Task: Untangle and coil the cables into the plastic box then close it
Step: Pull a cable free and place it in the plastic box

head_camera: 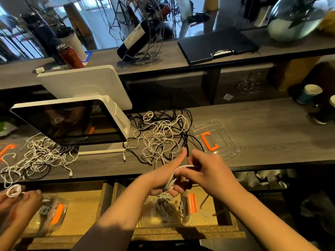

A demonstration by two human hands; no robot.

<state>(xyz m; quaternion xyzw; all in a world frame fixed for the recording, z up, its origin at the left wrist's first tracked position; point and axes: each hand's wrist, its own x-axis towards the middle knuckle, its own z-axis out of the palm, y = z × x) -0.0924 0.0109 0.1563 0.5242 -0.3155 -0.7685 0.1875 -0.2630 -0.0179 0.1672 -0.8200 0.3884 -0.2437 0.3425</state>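
Right, we have a white cable (181,168) between both hands at centre frame, just below the counter's front edge. Our left hand (168,175) is curled round a small bundle of its loops, thumb up; our right hand (208,169) pinches the strand where it crosses over the left fingers. It looks light and limp, thin cord that flops and springs out of a coil if let go, so we judge the best hold is on the gathered loops, with the free end fed by the fingertips. The plugs are the only stiff bits and likely to snag.

Above the hands, mid-frame, the tangle of white and black cables (161,134) lies on the counter, a black strand running down toward our right hand. The clear plastic box (145,220) sits directly beneath the hands, already holding coils, its orange latch on the right side. The clear lid (228,140) rests on the counter to the right of the tangle.
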